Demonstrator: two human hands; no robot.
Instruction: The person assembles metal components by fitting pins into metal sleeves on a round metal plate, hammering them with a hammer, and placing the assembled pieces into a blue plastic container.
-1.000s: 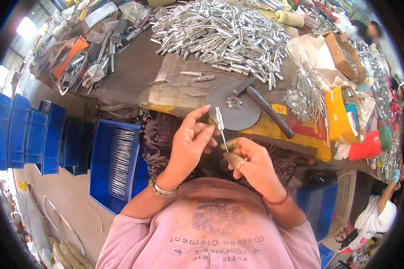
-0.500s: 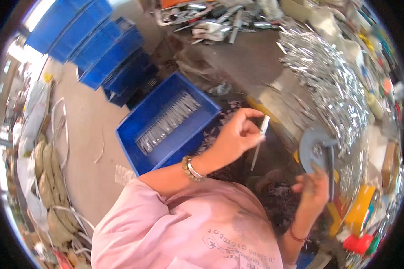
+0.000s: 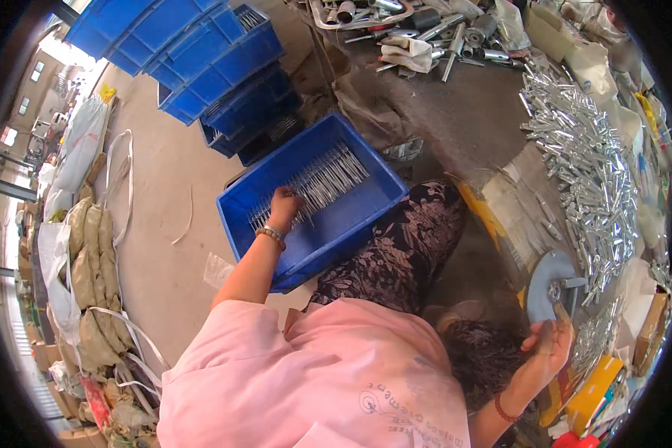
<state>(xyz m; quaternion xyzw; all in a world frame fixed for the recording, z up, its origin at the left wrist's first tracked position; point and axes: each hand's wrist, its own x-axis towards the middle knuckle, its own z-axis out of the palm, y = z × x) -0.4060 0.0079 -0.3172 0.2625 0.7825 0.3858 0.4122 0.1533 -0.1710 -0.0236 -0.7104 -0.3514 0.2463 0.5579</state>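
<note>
My left hand [image 3: 286,206] reaches into a blue plastic bin [image 3: 325,237], fingers curled down over a row of thin silvery metal rods [image 3: 337,175]. Whatever lies between those fingertips is hidden. The rods lie side by side along the bin's floor. At the right, my right hand [image 3: 551,347] is beside a round grey disc [image 3: 542,287] with a metal hub and a short bar. One finger stretches up to the disc's hub, and the fingers are apart with no object seen in them.
Stacked blue bins [image 3: 216,78] rise at the far left. A large heap of shiny metal tubes [image 3: 593,187] spreads at the right, with assorted metal tools [image 3: 455,37] at the back. Tan sacks [image 3: 93,261] line the left. A yellow-edged board [image 3: 474,209] stands beyond my knee.
My left hand has moved left and down into the bin, from beside the bin where it held a thin metal rod. My right hand has stayed near the disc.
</note>
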